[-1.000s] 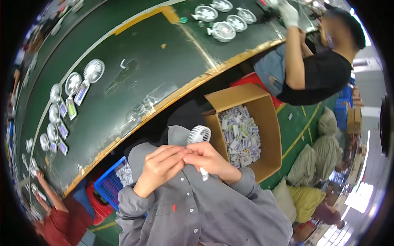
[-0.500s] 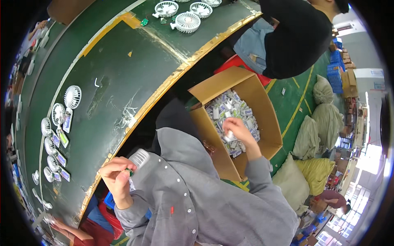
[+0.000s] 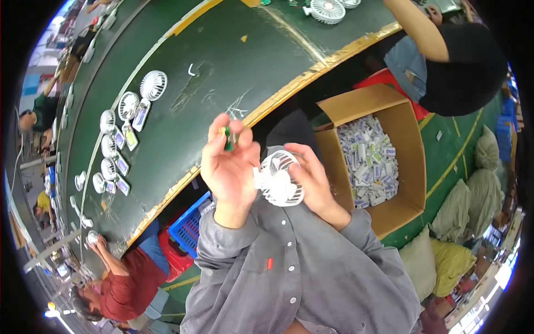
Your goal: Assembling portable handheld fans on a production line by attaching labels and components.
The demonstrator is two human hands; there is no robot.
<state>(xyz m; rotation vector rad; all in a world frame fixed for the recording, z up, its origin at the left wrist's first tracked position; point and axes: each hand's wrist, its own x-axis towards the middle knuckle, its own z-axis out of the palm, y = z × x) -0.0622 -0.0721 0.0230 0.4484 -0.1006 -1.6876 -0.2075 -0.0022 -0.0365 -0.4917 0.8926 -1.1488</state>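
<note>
Long dark-green worktable w/ yellow-taped edge, curved by the lens, is seen running top right to lower left. Approx. six small white fans are laid in a row on its left part, each w/ a small flat pack just beside it. Another white fan is set at the top edge. Small white bits are scattered mid-table.

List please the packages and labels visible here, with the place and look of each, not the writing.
Cardboard box: right of the hands, on the floor, open, brown.
Small packets: heaped inside it, white and grey.
Cards: on the green table beside white fans, small, rectangular, pale.
Blue crate: under the table edge.
</note>
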